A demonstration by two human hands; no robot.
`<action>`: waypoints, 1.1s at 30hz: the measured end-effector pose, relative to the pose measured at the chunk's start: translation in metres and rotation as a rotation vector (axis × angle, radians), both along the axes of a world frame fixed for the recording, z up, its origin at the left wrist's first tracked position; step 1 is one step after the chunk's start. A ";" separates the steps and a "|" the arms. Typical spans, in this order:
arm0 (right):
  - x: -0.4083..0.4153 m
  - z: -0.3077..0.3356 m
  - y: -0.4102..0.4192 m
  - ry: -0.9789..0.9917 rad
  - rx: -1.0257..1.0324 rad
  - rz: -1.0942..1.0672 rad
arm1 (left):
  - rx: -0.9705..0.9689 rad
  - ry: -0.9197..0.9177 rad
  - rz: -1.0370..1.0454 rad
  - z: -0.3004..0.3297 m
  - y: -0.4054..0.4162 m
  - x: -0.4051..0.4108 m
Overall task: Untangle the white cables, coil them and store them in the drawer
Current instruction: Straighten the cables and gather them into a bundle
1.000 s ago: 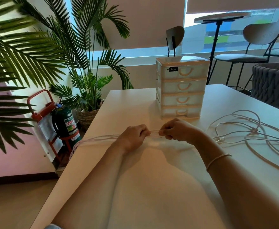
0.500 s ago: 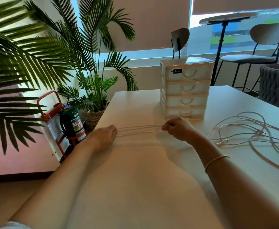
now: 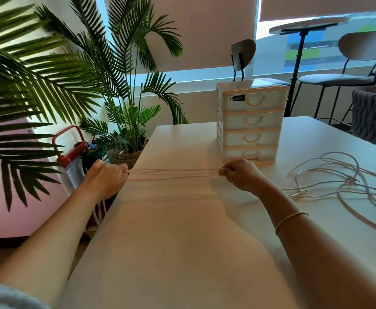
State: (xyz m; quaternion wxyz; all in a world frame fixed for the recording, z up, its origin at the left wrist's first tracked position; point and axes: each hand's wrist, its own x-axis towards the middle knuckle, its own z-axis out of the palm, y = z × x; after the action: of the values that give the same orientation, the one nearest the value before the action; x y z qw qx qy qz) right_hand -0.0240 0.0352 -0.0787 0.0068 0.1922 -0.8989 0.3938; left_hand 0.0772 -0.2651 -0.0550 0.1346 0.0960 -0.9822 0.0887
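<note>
1. One cable bundle (image 3: 171, 173) is in play so far. It's folded into a few parallel white strands and pulled taut between both hands, just above the table (image 3: 182, 253), out in front of the drawer unit (image 3: 250, 121) and a bit to its left.
2. Left hand (image 3: 104, 180) sits well left of the drawer unit, hanging just past the table's left edge, fingers curled tight around that end of the bundle. Some white cable seems to dangle below it off the edge, but it's too blurry to say much.
3. Right hand (image 3: 241, 173) is right in front of the bottom drawer (image 3: 250, 153), fingers curled and pinching the other end of the strands.
4. Drawer unit has four drawers and all look closed, so nothing appears stored yet, though I can't see inside.
5. Right of the drawer unit there's a loose pile of white cables (image 3: 343, 181) sprawled on the table in overlapping loops, a plug end showing on the near side. Looks untouched and not sorted.
6. My read: early-to-middle stage. This one cable looks pulled free and is being folded into a coil. Left to do: finish it, open a drawer, drop it in, then tackle the whole pile.
</note>
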 end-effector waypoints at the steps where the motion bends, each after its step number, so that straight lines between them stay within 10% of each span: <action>1: -0.001 0.000 0.003 0.004 0.019 -0.009 | -0.021 -0.051 -0.001 0.000 -0.002 0.001; 15: -0.002 0.005 0.018 0.035 0.155 -0.014 | -0.182 -0.379 0.472 -0.019 -0.023 0.004; 24: 0.009 0.009 0.007 0.102 0.193 0.062 | 0.523 -0.180 -0.298 -0.006 0.139 -0.045; 33: 0.007 0.008 0.005 0.123 0.232 0.100 | 0.824 -0.279 -0.306 -0.031 0.152 -0.053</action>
State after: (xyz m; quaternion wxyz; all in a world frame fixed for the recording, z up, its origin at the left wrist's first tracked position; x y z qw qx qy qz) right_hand -0.0172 0.0403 -0.0708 0.0201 0.2603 -0.9255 0.2742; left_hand 0.0240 -0.1132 -0.0861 -0.0369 -0.0176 -0.9472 -0.3181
